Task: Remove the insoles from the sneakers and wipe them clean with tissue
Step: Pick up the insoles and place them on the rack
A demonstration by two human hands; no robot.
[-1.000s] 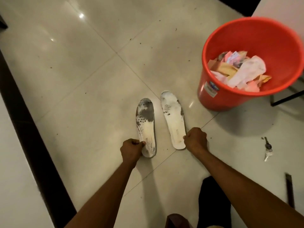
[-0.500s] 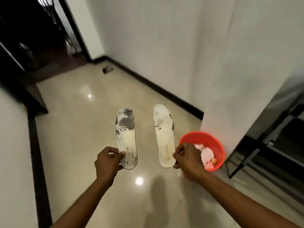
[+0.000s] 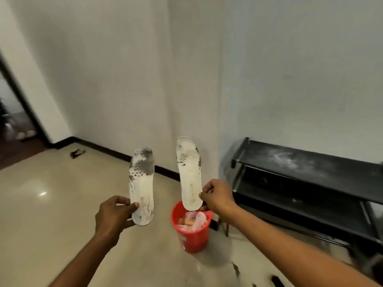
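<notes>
Two insoles are held up in the air, one in each hand, with a clear gap between them. The left hand (image 3: 113,214) pinches the left insole (image 3: 142,187) at the edge near its heel, thumb on the printed face and fingers curled behind. The right hand (image 3: 217,196) grips the right insole (image 3: 189,175) the same way. Each long axis runs close to upright, heel low at the hand and toe high and away from the person, so any wipe or set-down would, I judge, have to work outward from the heel. In this view the right insole's heel hangs just over the red plastic bucket (image 3: 193,242), which stands on the floor (image 3: 51,214) and holds crumpled pink and white paper. A black shoe rack (image 3: 310,160) lies off to the right, nearer the right hand. Both insoles look thin and foam-like yet hold straight — cream on top, lettering near the heel, and grey blotches over the forefoot, heavier on the left one. Whether that grey is dirt or worn cloth I cannot tell. No tissue is in either hand, and the sneakers are out of view. The rack's top shelf shows a pale dusty smear, and the floor is glossy cream tile.
</notes>
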